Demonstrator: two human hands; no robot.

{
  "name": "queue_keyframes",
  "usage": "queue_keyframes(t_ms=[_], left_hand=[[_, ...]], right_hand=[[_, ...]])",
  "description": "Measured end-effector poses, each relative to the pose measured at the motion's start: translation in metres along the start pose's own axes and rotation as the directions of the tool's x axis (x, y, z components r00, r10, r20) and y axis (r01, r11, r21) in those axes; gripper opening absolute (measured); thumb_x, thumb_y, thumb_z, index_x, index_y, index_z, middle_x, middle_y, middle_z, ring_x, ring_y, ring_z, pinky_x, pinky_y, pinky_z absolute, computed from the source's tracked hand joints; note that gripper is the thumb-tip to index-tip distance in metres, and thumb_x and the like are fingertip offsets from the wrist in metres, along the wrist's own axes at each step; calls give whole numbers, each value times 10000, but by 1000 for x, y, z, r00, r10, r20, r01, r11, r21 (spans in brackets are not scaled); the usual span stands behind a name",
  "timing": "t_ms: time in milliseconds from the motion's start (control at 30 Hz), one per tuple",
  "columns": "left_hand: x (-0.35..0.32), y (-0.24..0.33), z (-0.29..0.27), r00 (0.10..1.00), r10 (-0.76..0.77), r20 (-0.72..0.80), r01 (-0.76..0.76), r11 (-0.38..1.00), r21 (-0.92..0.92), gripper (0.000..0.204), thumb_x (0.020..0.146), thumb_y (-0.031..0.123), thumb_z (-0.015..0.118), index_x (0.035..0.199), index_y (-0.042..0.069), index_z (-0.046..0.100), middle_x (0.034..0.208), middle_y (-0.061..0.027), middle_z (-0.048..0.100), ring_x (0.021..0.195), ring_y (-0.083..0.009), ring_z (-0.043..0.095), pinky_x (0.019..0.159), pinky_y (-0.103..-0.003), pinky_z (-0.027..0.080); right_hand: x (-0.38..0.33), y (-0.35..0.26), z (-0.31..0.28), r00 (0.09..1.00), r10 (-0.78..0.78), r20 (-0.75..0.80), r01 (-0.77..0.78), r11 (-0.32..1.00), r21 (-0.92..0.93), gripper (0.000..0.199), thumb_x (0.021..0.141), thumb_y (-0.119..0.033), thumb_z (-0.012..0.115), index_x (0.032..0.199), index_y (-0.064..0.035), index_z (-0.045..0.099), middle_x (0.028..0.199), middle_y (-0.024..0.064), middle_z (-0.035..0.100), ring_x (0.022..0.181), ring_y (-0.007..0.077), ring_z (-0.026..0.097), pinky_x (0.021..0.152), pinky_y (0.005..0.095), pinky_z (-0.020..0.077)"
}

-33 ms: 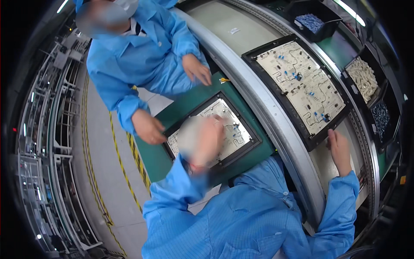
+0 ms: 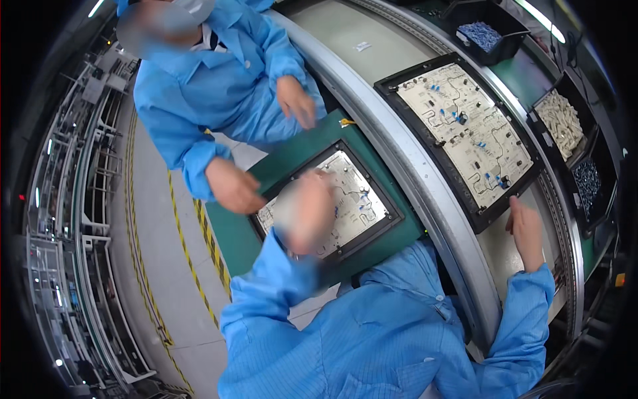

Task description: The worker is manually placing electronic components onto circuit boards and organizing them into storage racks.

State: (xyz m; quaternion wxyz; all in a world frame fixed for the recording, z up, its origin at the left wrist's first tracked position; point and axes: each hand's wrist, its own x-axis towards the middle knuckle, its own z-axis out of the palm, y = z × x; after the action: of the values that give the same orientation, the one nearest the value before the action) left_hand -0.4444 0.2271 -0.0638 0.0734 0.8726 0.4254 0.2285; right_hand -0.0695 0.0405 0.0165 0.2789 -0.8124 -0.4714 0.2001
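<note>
My left hand (image 2: 314,211) is over a cream circuit board (image 2: 359,211) in a black frame on the green table. Blur smears the hand, so its fingers and anything in them cannot be made out. At the right, my right hand (image 2: 527,234) reaches to the near corner of a second black frame (image 2: 488,218). Its index finger stretches toward that edge, the fingers are apart, and I see nothing in them. This frame carries a larger cream board (image 2: 458,130) with blue and black components, lying on the conveyor.
Across the green table (image 2: 232,249) sits a co-worker in blue, one hand (image 2: 234,186) by the left frame, the other (image 2: 296,101) above the far edge. A metal rail (image 2: 399,146) divides table and conveyor. Black bins with blue (image 2: 480,34), cream (image 2: 559,123) and dark parts (image 2: 586,183) line the right.
My left hand has shifted a little left over the board. My right index finger is straighter. Both of the co-worker's hands have moved slightly.
</note>
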Motion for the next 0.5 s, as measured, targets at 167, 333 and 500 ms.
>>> queue_keyframes(t_ms=[167,333,500], left_hand=[[-5,-114,61,958,-276,-74,282,869,406,259,748,250,608,888,51,519,897,-139,530,864,-316,523,677,-417,463],[-11,-131,62,974,-227,23,205,916,344,266,744,233,612,896,35,519,853,-154,535,814,-319,528,669,-417,464],[2,-66,-26,997,-62,-44,74,928,364,200,758,166,602,867,8,545,846,-158,520,759,-328,510,637,-432,445]], right_hand=[[-10,-1,-9,993,41,-108,-45,998,-38,592,943,-409,373,585,31,544,526,83,519,492,134,486,485,261,374],[-26,-3,-12,993,33,-117,-21,994,103,509,949,-352,394,703,55,575,592,73,545,562,118,500,533,248,386],[-36,-32,-9,990,-103,-97,120,974,190,461,946,-309,403,730,59,578,624,80,560,581,133,520,556,252,407]])
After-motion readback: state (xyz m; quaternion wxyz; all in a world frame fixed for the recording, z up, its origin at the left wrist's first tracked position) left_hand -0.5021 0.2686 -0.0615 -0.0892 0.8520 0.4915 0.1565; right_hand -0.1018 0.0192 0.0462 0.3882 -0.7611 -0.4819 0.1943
